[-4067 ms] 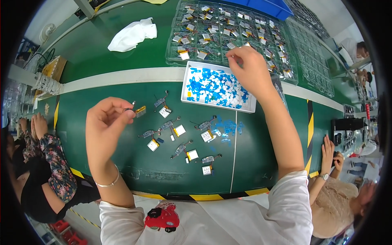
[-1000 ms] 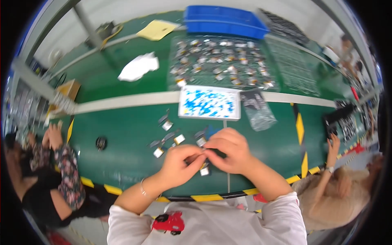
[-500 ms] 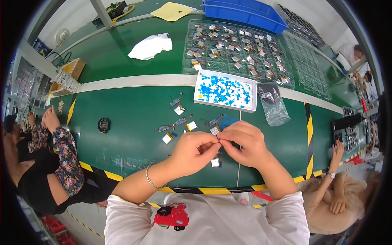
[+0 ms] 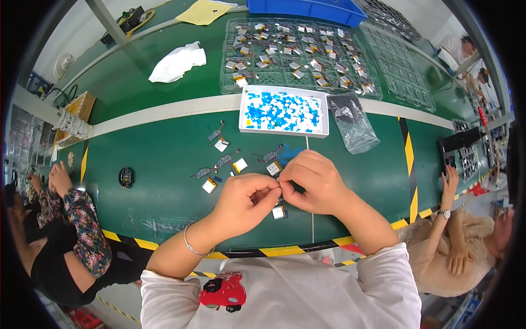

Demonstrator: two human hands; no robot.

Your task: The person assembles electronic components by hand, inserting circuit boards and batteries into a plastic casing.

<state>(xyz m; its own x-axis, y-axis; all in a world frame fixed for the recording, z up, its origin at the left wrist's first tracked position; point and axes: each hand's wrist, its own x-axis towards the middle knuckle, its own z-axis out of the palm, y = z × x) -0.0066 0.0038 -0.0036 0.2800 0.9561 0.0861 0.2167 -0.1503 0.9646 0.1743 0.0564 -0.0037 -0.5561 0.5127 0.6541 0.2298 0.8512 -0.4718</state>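
Think of the spot where your fingertips met as the middle of a clock. There your left hand (image 4: 244,200) and right hand (image 4: 315,178) each had thumb and finger pressed together, pinching a tiny greyish piece (image 4: 278,180). Your fingers hid most of it, so I couldn't tell what it was. Only the very tips made the grip, so I think a crooked squeeze could have popped the piece out onto the smooth green counter (image 4: 164,137). A small square silver-white pack (image 4: 273,168) lay just beside your fingers at 11 o'clock; a knuckle could have bumped it and tugged its thin wires. See-through blue plastic scraps (image 4: 291,155) at 1 o'clock might have stuck to your right hand.

The shallow white box (image 4: 284,131) at 12 o'clock held heaps of little blue and white bits, and a hard knock could have spilled them. Behind it, a wide clear plastic tray (image 4: 274,79) held rows of packs and small boards. At 2 o'clock, a clear plastic bag (image 4: 359,137) had something dark in its far end. Farthest off, near 12, stood a blue plastic bin (image 4: 307,11); I couldn't tell what was inside.
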